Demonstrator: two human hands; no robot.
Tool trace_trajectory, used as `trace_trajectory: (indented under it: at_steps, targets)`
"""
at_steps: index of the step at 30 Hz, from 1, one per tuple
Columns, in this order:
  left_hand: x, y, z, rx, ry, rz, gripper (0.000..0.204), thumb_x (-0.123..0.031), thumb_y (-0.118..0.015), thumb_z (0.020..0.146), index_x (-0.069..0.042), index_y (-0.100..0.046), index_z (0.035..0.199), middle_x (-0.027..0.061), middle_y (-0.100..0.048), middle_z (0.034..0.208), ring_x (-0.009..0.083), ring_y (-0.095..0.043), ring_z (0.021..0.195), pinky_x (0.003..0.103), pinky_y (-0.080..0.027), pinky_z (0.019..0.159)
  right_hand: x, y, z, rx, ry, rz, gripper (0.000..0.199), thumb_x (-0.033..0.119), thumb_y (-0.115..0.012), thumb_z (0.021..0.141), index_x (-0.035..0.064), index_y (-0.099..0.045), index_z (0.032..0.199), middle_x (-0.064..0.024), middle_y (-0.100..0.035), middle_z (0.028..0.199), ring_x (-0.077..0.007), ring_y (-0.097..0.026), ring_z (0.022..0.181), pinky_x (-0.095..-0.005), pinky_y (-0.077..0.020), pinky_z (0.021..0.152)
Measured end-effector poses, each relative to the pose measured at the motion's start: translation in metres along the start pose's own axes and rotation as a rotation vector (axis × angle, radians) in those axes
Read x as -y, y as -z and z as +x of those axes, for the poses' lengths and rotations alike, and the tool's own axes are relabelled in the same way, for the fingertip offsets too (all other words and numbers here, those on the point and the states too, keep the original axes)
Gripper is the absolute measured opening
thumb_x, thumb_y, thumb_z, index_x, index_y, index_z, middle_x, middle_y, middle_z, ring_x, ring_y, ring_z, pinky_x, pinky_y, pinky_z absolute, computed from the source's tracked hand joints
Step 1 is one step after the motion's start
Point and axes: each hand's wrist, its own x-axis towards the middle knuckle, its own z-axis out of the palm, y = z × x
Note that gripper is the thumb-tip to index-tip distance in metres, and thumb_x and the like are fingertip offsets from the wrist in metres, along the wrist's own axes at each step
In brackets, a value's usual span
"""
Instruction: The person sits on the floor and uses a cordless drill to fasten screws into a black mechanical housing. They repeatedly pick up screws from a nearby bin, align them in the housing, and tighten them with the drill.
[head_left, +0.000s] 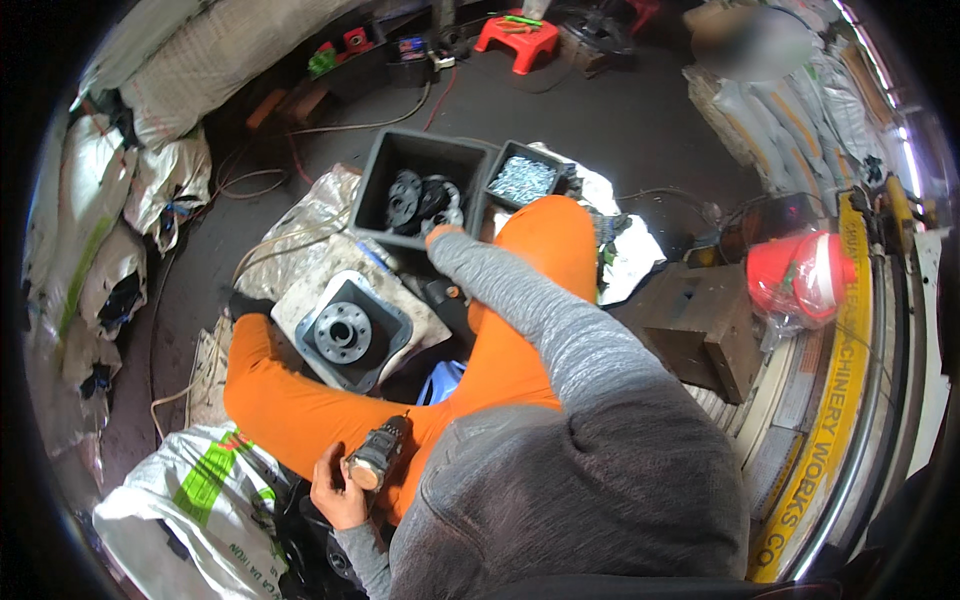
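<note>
The left hand (340,490) is gripping a dark, stubby power drill (380,448) over an orange-trousered leg (300,405). The right hand (443,233) — fingers I cannot tell — is hanging by a square grey bin (430,153) of round black parts (404,200).

Left hand (338,492) is close in, fingers curled, its forearm (366,560) short in view behind it; right hand (443,233) reaches well ahead of the left, arm (530,285) outstretched, fingers mostly hidden.

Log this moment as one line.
left hand: holds power drill | right hand: at near rim of dark bin | in bin: black round parts | metal disc: in front of person
</note>
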Motion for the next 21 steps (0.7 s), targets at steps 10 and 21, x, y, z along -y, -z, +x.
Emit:
trace_trajectory:
  at_steps: [10, 21]
  targets:
    - [0.011, -0.002, -0.003, -0.020, -0.023, 0.033, 0.025, 0.004, -0.054, 0.081, 0.004, -0.062, 0.104, 0.0155, -0.065, 0.096, 0.0248, -0.065, 0.089, 0.032, -0.049, 0.079, -0.119, 0.108, -0.012, -0.363, -0.076, 0.236, 0.025, 0.031, -0.058, 0.082, 0.0204, -0.070, 0.101, -0.0068, -0.068, 0.103, -0.0261, -0.064, 0.098, -0.0398, -0.0504, 0.087]
    - [0.005, -0.003, -0.003, -0.024, 0.071, -0.017, 0.025, 0.003, -0.053, 0.082, 0.006, -0.061, 0.105, 0.0156, -0.064, 0.099, 0.0238, -0.063, 0.092, 0.033, -0.049, 0.083, -0.200, 0.073, -0.047, -0.149, 0.130, 0.042, 0.033, 0.036, -0.062, 0.079, 0.0189, -0.066, 0.107, -0.0093, -0.061, 0.116, -0.0302, -0.056, 0.109, -0.0434, -0.0447, 0.093]
